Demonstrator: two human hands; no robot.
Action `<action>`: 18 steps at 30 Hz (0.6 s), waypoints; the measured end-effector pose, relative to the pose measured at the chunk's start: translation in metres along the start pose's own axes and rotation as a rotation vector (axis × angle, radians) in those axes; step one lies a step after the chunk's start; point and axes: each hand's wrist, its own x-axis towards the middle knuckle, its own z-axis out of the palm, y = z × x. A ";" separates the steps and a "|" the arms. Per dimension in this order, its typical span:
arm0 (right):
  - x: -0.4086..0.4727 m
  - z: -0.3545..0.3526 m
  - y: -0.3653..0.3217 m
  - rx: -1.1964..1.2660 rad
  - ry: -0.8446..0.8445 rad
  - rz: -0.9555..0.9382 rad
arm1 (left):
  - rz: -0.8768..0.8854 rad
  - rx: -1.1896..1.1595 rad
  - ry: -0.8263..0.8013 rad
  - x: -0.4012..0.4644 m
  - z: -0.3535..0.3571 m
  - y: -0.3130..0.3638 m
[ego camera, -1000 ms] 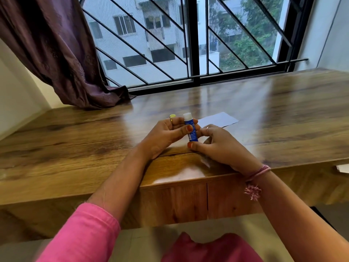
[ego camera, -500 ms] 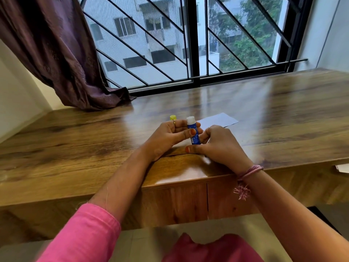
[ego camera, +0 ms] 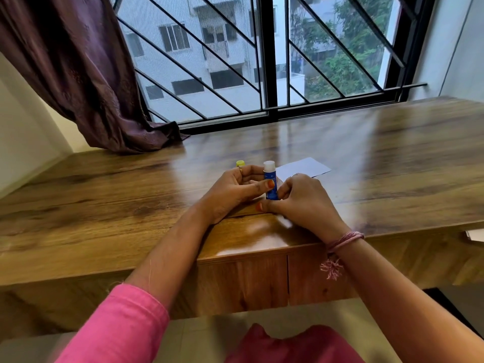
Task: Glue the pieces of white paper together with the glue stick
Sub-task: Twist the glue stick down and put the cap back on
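Observation:
A blue glue stick (ego camera: 269, 179) stands upright between my two hands near the front of the wooden table (ego camera: 131, 200), its white glue tip bare. My left hand (ego camera: 235, 191) grips its barrel with thumb and fingers. My right hand (ego camera: 301, 200) pinches its lower end with curled fingers. The yellow cap (ego camera: 240, 163) shows just behind my left fingers; whether it stands on the table or sits in the hand is unclear. A white paper piece (ego camera: 303, 167) lies flat on the table behind my right hand, partly hidden by it.
A barred window (ego camera: 267, 61) runs along the table's far edge. A purple curtain (ego camera: 86, 74) hangs at the back left, its hem on the tabletop. Another white object (ego camera: 475, 235) peeks in at the right edge, below the tabletop.
Both hands with the glue stick shifted slightly away from me, and the right hand's fingers turned round the stick's lower end. The paper stayed put.

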 end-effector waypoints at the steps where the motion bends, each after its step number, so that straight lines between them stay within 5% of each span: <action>1: 0.000 0.000 0.000 0.009 0.005 0.000 | -0.009 0.007 0.000 0.000 0.000 0.000; 11: 0.002 0.000 0.001 0.013 -0.061 -0.026 | -0.010 0.036 0.082 0.000 -0.005 0.002; 18: 0.029 -0.013 0.004 0.117 -0.273 0.041 | 0.071 -0.125 0.394 0.004 -0.021 0.006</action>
